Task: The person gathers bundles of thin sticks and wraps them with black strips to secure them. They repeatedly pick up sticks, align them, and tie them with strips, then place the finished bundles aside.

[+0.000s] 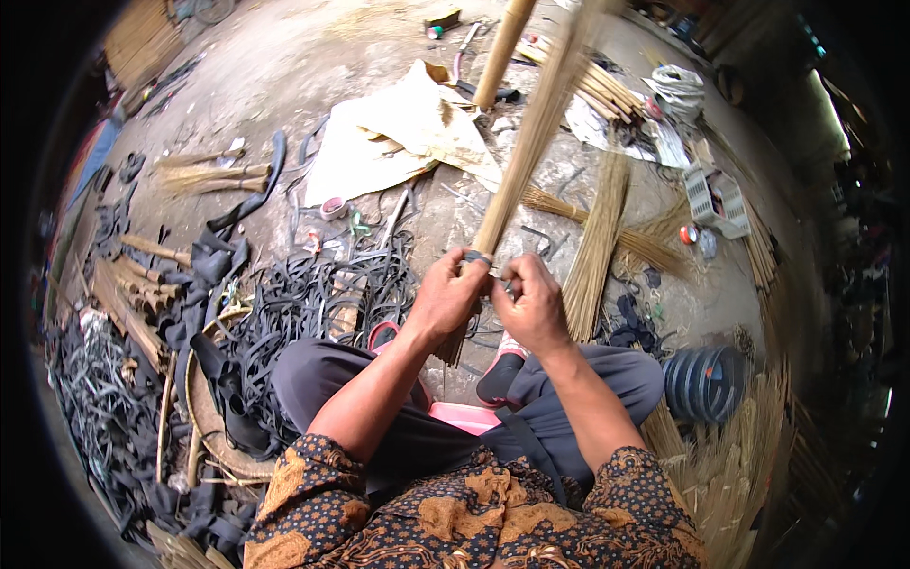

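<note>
A long bundle of thin tan sticks (517, 175) stands slanted in front of me, its upper end blurred at the top of the view. My left hand (451, 296) is closed around the bundle near its lower end. The butt ends stick out below that hand, between my knees. A dark rubber strip (478, 256) wraps the bundle just by the left fingertips. Close beside it, my right hand (533, 302) is pinched shut on a small dark piece, seemingly the strip's end. Fingers partly cover that spot.
Tangled black rubber strips (327, 299) lie left of my knees, beside a round woven tray (204, 403). More stick bundles (599, 242) lie to the right. A pale sack (379, 137), a grey plastic basket (718, 199) and a dark ribbed coil (703, 382) sit around me.
</note>
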`<state>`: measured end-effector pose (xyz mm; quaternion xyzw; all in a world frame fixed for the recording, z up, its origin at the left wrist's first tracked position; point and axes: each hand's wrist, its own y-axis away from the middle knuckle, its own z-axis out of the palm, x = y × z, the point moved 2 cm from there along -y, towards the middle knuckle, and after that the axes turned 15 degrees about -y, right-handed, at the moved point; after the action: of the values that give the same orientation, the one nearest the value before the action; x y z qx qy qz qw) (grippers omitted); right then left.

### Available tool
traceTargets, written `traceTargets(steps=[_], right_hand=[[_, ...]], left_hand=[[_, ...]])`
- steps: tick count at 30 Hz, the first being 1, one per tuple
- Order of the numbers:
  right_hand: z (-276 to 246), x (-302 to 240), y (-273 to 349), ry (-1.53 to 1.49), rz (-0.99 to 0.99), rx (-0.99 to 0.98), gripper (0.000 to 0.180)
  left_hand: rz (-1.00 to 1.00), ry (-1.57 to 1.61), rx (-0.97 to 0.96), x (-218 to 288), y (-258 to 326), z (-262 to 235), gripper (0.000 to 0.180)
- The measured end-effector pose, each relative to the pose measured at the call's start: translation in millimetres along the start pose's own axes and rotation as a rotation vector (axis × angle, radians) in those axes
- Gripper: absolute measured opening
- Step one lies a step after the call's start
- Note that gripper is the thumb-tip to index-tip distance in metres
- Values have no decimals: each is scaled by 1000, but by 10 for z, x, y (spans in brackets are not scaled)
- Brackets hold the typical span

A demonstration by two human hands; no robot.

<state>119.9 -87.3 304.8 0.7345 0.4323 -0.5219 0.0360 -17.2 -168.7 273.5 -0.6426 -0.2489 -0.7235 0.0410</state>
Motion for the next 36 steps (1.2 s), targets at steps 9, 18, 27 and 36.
traceTargets(steps=[9,18,27,36], right_hand=[[194,-38,-70,218,-129,110,13],[51,278,139,-606,442,-135,58],[455,117,532,-552,722,-399,35],[306,652,787,-742,739,-846,60]], left_hand=[[53,-5,89,-63,-15,10,22],[267,-10,143,-128,11,110,39],[77,337,45,361,-146,-174,37],[278,158,-60,709,34,-31,44]])
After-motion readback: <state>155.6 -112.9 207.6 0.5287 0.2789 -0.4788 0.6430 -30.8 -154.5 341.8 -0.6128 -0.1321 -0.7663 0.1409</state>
